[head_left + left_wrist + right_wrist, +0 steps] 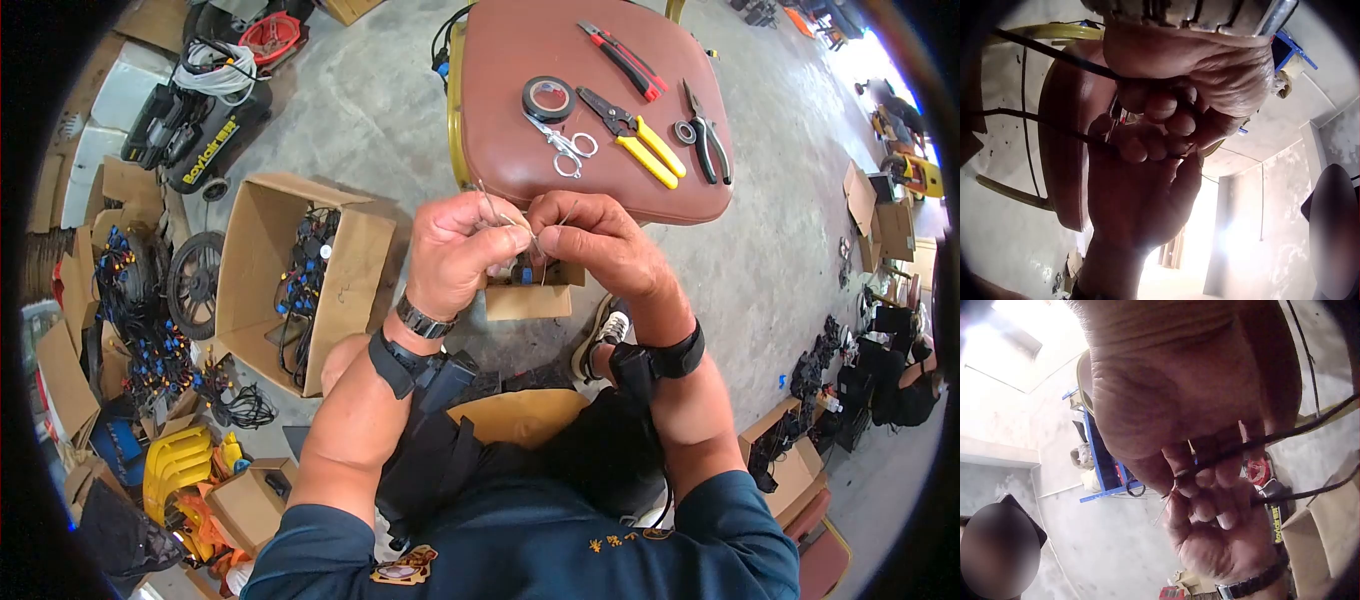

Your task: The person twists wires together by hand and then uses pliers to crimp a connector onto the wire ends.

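Observation:
In the head view my left hand (455,245) and right hand (608,248) meet fingertip to fingertip in front of the stool's near edge. Both pinch thin wire ends (487,200), which poke out past the thumbs. The right wrist view has a black cable (1285,434) running into the right hand and a second cable (1316,494) into the left hand. Fine wire strands (1161,515) stick out between the fingertips there. Curled fingers hide where the wires join. In the left wrist view both cables trail off leftward.
On the brown stool seat (500,50) lie black tape (549,98), folding scissors (562,147), wire strippers (635,138), a utility knife (625,62) and pliers (706,135). Below the hands sits a small carton (528,303). A larger box (345,290) of connectors stands left.

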`<control>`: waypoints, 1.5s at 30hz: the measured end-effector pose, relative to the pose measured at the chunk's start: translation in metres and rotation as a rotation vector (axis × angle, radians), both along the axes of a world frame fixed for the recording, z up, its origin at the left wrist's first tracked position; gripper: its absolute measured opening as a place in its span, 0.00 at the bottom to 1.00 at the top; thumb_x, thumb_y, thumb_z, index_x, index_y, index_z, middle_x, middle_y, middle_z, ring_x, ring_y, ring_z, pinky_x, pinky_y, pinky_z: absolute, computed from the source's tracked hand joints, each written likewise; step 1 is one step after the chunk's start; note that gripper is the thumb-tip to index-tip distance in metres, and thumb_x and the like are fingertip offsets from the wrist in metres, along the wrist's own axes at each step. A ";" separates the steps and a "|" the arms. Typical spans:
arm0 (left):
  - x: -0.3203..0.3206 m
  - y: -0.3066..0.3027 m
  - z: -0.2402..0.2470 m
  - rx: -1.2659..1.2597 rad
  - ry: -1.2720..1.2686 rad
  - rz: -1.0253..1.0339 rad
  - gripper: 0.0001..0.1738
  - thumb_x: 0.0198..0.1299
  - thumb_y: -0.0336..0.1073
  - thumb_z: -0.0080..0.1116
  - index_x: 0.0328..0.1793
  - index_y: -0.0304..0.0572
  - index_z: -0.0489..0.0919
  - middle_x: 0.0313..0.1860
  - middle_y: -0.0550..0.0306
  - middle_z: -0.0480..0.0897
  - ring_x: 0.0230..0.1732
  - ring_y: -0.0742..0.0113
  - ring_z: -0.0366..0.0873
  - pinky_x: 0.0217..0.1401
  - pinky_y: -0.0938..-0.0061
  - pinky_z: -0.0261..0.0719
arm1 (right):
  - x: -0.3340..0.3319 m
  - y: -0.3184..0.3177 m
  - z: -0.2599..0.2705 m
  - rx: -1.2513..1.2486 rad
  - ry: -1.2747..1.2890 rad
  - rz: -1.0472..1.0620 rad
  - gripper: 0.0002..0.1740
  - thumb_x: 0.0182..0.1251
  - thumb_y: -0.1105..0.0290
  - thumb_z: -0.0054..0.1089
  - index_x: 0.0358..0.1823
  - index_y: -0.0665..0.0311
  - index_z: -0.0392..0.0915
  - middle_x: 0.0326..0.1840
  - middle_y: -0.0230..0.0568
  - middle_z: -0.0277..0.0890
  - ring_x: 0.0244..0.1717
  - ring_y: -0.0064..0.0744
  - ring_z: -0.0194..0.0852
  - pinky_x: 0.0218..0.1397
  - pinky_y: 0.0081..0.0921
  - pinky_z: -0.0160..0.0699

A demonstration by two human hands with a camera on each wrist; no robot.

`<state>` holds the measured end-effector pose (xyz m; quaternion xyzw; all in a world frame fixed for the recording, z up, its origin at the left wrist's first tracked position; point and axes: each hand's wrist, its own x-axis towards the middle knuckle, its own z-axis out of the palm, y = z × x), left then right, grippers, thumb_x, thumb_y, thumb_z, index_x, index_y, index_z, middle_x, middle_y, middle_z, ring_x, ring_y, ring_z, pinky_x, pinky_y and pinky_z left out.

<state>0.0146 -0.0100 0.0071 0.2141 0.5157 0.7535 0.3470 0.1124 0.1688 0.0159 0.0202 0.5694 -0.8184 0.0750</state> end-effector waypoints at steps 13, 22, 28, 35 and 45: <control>-0.003 0.000 -0.003 -0.079 -0.093 -0.091 0.04 0.59 0.28 0.64 0.35 0.34 0.83 0.24 0.60 0.80 0.20 0.78 0.70 0.22 0.81 0.64 | 0.000 -0.001 0.015 0.236 -0.145 0.010 0.09 0.64 0.69 0.68 0.32 0.65 0.78 0.29 0.25 0.75 0.33 0.13 0.70 0.35 0.18 0.69; 0.004 0.006 0.014 -0.270 0.077 -0.038 0.03 0.58 0.27 0.65 0.33 0.35 0.84 0.25 0.63 0.82 0.24 0.81 0.72 0.25 0.83 0.66 | -0.003 -0.005 0.006 0.556 -0.109 -0.038 0.09 0.55 0.72 0.67 0.26 0.68 0.76 0.25 0.29 0.75 0.31 0.15 0.68 0.32 0.21 0.69; 0.020 0.013 0.002 -0.325 0.335 0.179 0.05 0.57 0.28 0.64 0.32 0.32 0.84 0.22 0.64 0.83 0.25 0.83 0.73 0.27 0.79 0.71 | -0.004 -0.015 0.000 0.740 -0.072 -0.166 0.11 0.56 0.70 0.65 0.26 0.72 0.76 0.24 0.42 0.77 0.28 0.21 0.72 0.30 0.29 0.72; 0.008 0.012 -0.002 -0.351 0.304 0.111 0.02 0.59 0.24 0.64 0.36 0.31 0.84 0.28 0.66 0.83 0.30 0.83 0.74 0.33 0.83 0.72 | -0.005 -0.013 -0.009 0.695 -0.015 -0.287 0.13 0.57 0.68 0.68 0.32 0.74 0.80 0.28 0.49 0.81 0.30 0.34 0.82 0.35 0.33 0.78; -0.002 0.010 -0.006 -0.254 0.379 0.053 0.02 0.60 0.22 0.63 0.38 0.32 0.85 0.31 0.65 0.84 0.33 0.81 0.76 0.37 0.83 0.73 | -0.003 0.000 -0.005 0.632 -0.069 -0.069 0.15 0.56 0.69 0.69 0.43 0.71 0.83 0.33 0.43 0.83 0.36 0.25 0.80 0.42 0.29 0.79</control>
